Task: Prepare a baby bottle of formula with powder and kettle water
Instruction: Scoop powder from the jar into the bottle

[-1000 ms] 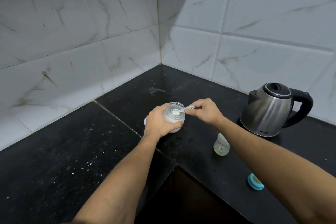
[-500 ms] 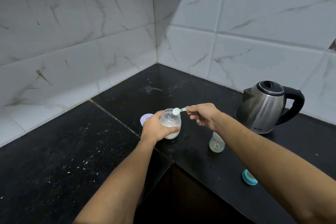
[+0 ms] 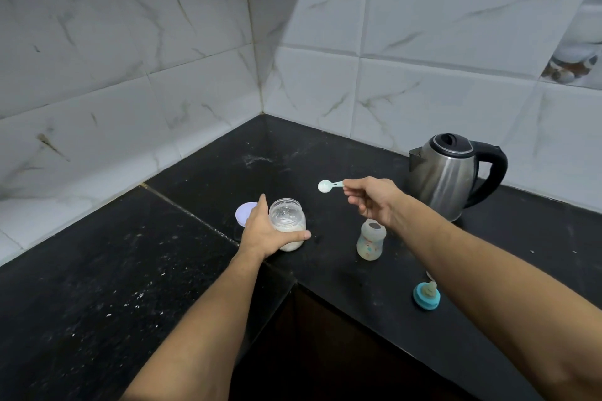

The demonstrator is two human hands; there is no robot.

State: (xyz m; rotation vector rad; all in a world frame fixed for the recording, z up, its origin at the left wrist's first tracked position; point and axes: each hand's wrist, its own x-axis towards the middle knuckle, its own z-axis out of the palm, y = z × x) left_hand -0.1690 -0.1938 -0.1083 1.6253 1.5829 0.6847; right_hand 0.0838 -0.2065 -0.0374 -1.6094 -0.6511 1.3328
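Baby bottle [image 3: 370, 239] stands upright and uncapped on the black counter [image 3: 97, 286], a little back from the front edge of the right-hand run, its dark mouth open to the camera. Just above and behind it hangs the right hand [image 3: 371, 198], thumb and curled fingers pinching the handle of a pale green scoop [image 3: 329, 185]. The scoop's round bowl points left and is held in the air between the bottle and the powder jar [image 3: 288, 221]. The bowl looks white, but I cannot tell whether it holds powder.

The jar is clear, lidless and upright, with white powder in its lower part. It stands near the inner corner of the counter's front edge. The left hand [image 3: 267, 231] grips it from the left, fingers wrapped behind and thumb across the near side.

A lavender lid [image 3: 244, 213] lies flat just behind the left hand. A teal ring with its teat [image 3: 426, 296] lies near the front edge, right of the bottle. A steel kettle [image 3: 446, 172] stands toward the back edge, lid closed, black handle to the right. The 2 forearms are bare.
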